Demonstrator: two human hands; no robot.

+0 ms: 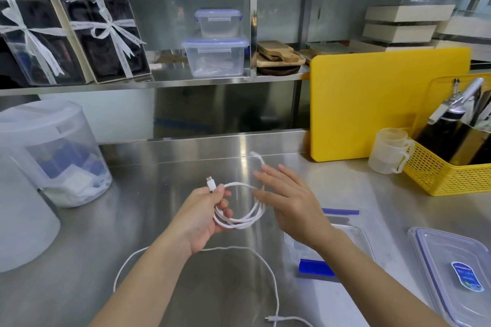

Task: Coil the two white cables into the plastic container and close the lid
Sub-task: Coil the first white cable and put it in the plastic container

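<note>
My left hand (204, 216) grips a white cable (240, 220) wound into a few loops, its plug end sticking up past my thumb. My right hand (288, 203) is beside the coil with fingers spread; the cable's other end runs over its fingertips and pokes up behind them. A second white cable (268, 268) lies loose on the steel counter under my forearms. The clear plastic container (358, 236) with blue clips stands open just right of my right wrist, partly hidden by my arm. Its lid (451, 271) lies flat at the far right.
A yellow basket (446, 175) with a dark bottle, stacked measuring cups (389, 151) and a yellow cutting board (382, 103) stand at the right back. A large translucent bin (58, 154) fills the left. Shelves behind hold more lidded containers (216, 57).
</note>
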